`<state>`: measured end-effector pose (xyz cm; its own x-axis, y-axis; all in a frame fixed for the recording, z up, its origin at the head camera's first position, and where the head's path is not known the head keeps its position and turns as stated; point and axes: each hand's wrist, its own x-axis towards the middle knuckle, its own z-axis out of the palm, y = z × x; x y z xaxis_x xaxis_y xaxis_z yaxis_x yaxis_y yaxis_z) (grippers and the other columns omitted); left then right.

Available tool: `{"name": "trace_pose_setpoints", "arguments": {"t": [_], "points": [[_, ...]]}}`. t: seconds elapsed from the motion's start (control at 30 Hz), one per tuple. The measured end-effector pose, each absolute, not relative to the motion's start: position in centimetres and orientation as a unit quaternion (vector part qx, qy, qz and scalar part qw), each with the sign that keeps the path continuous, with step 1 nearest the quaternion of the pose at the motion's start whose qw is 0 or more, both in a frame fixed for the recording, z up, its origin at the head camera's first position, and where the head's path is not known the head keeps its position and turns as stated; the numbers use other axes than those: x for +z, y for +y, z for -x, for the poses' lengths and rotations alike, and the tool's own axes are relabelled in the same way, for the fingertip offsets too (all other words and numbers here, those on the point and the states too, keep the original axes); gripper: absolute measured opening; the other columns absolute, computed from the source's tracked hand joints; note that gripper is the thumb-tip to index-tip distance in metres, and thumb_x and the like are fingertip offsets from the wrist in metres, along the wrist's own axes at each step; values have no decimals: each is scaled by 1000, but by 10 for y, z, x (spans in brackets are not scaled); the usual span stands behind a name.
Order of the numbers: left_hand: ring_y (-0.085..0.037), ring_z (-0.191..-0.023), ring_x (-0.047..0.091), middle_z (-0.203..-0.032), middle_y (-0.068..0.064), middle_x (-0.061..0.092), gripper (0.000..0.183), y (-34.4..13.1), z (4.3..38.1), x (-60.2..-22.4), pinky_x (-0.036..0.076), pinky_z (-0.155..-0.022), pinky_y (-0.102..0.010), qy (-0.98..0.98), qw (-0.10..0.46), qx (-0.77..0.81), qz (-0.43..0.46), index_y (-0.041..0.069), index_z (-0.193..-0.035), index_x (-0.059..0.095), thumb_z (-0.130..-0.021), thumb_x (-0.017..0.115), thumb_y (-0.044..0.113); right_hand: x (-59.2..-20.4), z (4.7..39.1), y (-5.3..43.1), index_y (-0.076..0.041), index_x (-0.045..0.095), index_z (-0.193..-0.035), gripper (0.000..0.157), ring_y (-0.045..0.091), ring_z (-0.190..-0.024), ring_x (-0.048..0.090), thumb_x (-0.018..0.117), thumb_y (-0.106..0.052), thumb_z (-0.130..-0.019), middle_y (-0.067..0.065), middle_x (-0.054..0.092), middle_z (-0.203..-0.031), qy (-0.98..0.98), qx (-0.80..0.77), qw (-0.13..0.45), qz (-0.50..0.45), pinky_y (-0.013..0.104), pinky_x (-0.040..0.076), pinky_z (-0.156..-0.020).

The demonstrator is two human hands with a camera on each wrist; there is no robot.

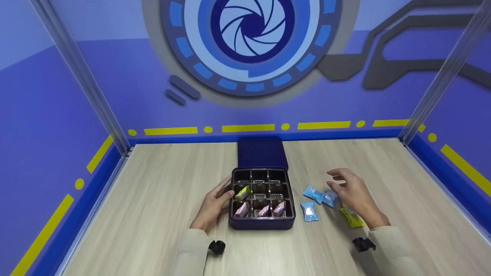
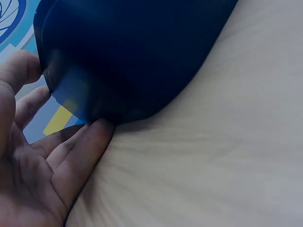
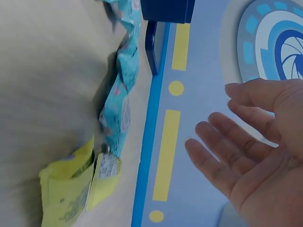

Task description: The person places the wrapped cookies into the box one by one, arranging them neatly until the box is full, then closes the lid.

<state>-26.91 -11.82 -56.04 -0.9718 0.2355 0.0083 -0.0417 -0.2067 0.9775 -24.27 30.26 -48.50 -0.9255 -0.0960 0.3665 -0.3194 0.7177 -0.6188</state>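
A dark blue box (image 1: 262,224) with a dark divided tray stands on the table. In its middle-left compartment sits a yellow-wrapped candy (image 1: 243,193), and a pink-wrapped candy (image 1: 241,210) lies in each front compartment. My left hand (image 1: 213,205) touches the box's left side with fairly straight fingers; the left wrist view shows its fingertips (image 2: 102,126) against the wall. Holding nothing, my right hand (image 1: 356,197) hovers with loosely bent fingers over the candies right of the box. Several blue-wrapped candies (image 1: 309,211) and yellow-wrapped candies (image 3: 66,194) lie there, partly hidden by that hand in the head view.
Behind the box lies its dark blue lid (image 1: 262,153), close to the back wall (image 1: 184,115). Blue panels with yellow marks enclose the wooden table (image 1: 165,184) at the back and both sides.
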Motion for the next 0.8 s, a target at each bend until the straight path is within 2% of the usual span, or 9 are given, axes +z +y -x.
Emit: {"name": "trace_pose_setpoints", "arguments": {"t": [0.23,0.43,0.8], "points": [[-30,-121,68,-163,-21,44,62,-117,270,-561,60,-95,-43,623,83,773,-85,14,-164,43,-107,65,11,-485,240,312,7,64,-132,36,48,-119,63,73,0,-98,28,64,-131,-931,328,134,-90,63,54,-97],[-29,-118,70,-163,-18,45,61,-118,267,-564,61,-94,-42,626,85,772,-73,17,-164,45,-107,66,13,-487,241,317,8,62,-134,38,50,-120,61,73,-1,-98,30,62,-133,-938,317,116,-73,64,53,-98],[-33,-124,67,-164,-23,41,61,-119,267,-562,59,-97,-44,622,84,773,-87,15,-164,43,-107,66,15,-496,240,324,12,61,-132,40,53,-118,61,74,-6,-99,34,61,-130,-957,275,74,-46,64,54,-94]]}}
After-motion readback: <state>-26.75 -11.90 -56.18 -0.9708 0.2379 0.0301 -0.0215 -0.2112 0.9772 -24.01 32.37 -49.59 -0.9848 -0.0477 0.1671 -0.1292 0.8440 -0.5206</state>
